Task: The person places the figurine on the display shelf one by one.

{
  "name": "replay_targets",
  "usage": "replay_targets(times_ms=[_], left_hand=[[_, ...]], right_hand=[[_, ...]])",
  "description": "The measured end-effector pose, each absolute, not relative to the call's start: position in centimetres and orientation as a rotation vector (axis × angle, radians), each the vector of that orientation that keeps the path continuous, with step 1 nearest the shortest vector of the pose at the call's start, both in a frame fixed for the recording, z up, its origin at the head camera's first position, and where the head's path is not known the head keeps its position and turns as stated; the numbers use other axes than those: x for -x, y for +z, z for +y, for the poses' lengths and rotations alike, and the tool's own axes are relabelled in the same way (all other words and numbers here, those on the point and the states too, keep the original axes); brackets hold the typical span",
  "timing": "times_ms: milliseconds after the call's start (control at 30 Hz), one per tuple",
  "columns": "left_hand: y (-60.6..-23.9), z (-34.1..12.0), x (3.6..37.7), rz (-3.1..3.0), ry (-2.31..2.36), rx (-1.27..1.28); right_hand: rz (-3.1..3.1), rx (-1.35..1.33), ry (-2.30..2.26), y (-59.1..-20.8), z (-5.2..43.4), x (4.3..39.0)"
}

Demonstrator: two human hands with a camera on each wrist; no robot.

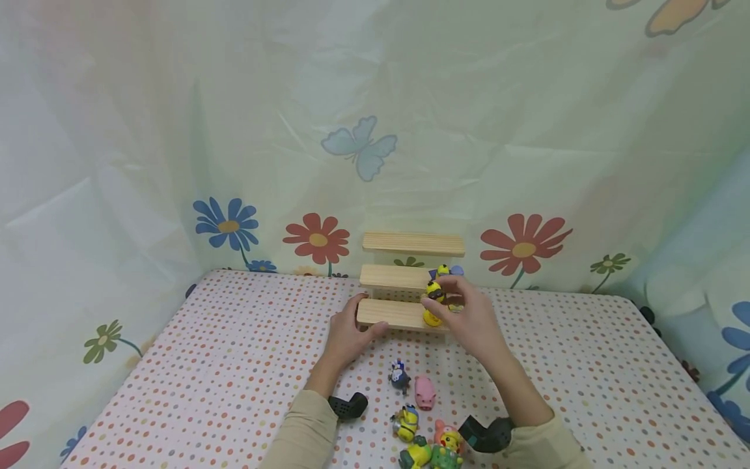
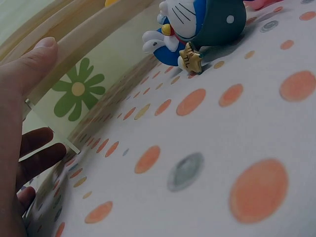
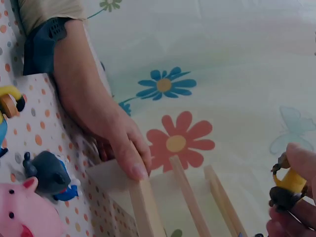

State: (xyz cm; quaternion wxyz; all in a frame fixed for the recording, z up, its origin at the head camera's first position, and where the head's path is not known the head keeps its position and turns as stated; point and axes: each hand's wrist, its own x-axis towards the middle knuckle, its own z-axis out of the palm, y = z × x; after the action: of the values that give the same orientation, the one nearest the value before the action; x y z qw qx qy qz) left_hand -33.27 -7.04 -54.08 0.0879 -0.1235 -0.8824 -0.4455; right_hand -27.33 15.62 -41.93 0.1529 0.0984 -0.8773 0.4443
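A small three-step wooden shelf (image 1: 404, 280) stands at the back of the dotted table. My left hand (image 1: 363, 317) grips the left end of its lowest step (image 3: 145, 207), thumb (image 2: 29, 64) on top and fingers (image 2: 39, 153) below. My right hand (image 1: 443, 298) pinches a yellow minion figure (image 1: 434, 290) just above the right end of the lowest step; it also shows as the minion figure (image 3: 287, 187) between my fingertips (image 3: 302, 163) in the right wrist view. Another small yellow and blue figure (image 1: 444, 270) sits on the middle step behind my fingers.
Loose figures lie on the dotted cloth (image 1: 234, 365) in front of the shelf: a dark blue cat figure (image 1: 400, 376), a pink pig (image 1: 424, 392), a second minion (image 1: 406, 423) and some yellow and green ones (image 1: 433, 451). A flowered sheet (image 1: 316, 238) hangs close behind the shelf.
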Motion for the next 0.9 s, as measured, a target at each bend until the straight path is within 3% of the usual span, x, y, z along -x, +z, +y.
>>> replay_targets(times_ms=[300, 900], left_hand=[[-54.0, -7.1, 33.2, -2.632, -1.329, 0.362], [-53.9, -7.1, 33.2, -2.647, -1.323, 0.351]], right_hand=[[-2.498, -0.407, 0.847, -42.6, 15.2, 27.7], [-2.495, -0.384, 0.431, -45.2, 14.2, 28.4]])
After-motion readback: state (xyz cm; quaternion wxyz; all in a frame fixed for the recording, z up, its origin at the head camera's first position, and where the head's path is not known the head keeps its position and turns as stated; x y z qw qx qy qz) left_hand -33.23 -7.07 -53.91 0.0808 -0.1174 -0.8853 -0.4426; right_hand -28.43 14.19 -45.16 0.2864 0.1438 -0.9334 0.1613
